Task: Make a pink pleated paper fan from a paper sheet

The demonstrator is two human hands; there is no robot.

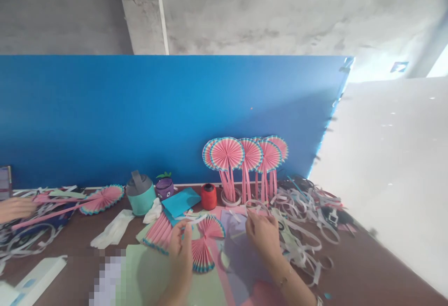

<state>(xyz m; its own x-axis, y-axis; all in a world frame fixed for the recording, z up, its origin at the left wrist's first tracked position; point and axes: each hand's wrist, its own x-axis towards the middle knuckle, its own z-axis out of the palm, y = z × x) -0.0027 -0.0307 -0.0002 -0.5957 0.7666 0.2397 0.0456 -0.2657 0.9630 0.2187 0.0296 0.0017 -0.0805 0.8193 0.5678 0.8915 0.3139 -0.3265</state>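
A pink pleated paper fan (203, 253) with a blue-and-white edge lies partly spread in front of me. My left hand (181, 254) is closed at the fan's left side, thumb and fingers pinching its edge. By those fingertips runs a short white strip (197, 220). To the right, my right hand (263, 235) is raised above a lavender sheet (238, 252), its fingers pinched together. A thin curled white strip (257, 202) shows at its fingertips. More folded pink paper (159, 233) sits behind my left hand, on green sheets (147, 268).
Finished pink fans (227, 154) stand upright against the blue partition (157, 110). A red thread spool (209, 197), blue paper (181, 202), a teal cup (140, 194) and a purple pot (164, 188) line the back. Tangled white strips (304, 250) cover the right. Another person's hand (16, 209) is at left.
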